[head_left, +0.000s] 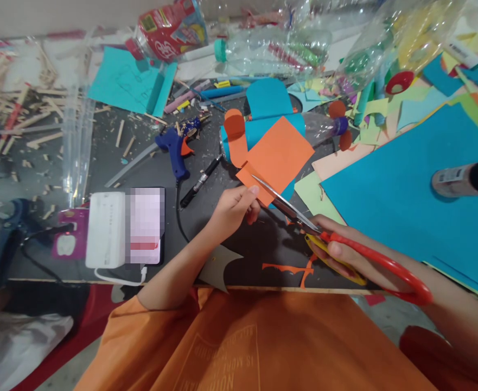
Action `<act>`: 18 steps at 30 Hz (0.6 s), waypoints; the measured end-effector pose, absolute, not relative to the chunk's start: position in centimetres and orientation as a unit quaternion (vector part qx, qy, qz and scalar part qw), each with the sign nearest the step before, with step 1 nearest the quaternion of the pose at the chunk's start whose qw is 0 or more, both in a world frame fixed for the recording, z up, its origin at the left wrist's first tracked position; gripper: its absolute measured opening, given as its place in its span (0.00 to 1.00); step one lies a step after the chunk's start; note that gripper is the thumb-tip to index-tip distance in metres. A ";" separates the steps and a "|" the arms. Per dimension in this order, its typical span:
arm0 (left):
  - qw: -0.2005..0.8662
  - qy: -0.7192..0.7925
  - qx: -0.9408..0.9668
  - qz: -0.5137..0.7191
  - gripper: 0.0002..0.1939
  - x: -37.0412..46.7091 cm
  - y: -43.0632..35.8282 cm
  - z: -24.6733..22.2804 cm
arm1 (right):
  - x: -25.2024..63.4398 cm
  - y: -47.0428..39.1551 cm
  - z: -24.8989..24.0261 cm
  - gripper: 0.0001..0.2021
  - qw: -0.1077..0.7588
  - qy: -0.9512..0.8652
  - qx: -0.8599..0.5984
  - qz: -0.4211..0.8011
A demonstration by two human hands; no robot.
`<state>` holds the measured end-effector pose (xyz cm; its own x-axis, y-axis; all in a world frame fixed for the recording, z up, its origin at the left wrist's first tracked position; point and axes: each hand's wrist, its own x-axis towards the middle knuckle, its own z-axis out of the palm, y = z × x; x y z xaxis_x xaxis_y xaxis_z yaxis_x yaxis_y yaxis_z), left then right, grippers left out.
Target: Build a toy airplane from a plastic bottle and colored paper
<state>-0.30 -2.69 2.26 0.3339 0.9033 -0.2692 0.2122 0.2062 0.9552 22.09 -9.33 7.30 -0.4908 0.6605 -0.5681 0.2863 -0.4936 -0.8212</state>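
My left hand pinches the lower corner of a square of orange paper between thumb and fingers. In my right hand is a pair of scissors with one red and one yellow handle. Their blades lie along the lower left part of the orange sheet, near my left thumb. Behind the paper, a plastic bottle wrapped in blue paper lies on its side, with orange paper pieces on it. Thin orange offcuts lie by the table's front edge.
At the left are a blue glue gun, a black pen, a white power bank and a phone. A large blue sheet bearing a small bottle covers the right. Plastic bottles line the back.
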 end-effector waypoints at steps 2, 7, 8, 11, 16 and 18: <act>0.595 0.498 0.559 0.291 0.25 -0.3 -2.7 2.3 | 22.1 -9.4 7.2 0.24 0.131 -0.480 -0.495 0.712; 0.596 0.503 0.558 0.284 0.26 -0.2 -2.7 2.2 | 22.1 -9.5 7.0 0.25 0.127 -0.473 -0.503 0.712; 0.596 0.503 0.559 0.283 0.26 -0.2 -2.7 2.2 | 22.0 -9.6 6.9 0.26 0.132 -0.470 -0.500 0.715; 0.594 0.498 0.565 0.283 0.26 -0.2 -2.7 2.2 | 21.9 -9.8 6.7 0.27 0.140 -0.463 -0.498 0.720; 0.616 0.494 0.544 0.285 0.24 -0.2 -2.6 2.2 | 22.2 -10.1 6.2 0.27 0.131 -0.462 -0.500 0.721; 0.635 0.499 0.511 0.296 0.22 -0.2 -2.7 2.2 | 22.5 -10.2 5.9 0.26 0.130 -0.476 -0.488 0.720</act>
<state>-0.17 -2.66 2.17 0.3280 0.8850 -0.3305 0.1342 0.3027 0.9436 22.54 -10.19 5.91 -0.4893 0.6518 -0.5794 0.2772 -0.5137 -0.8119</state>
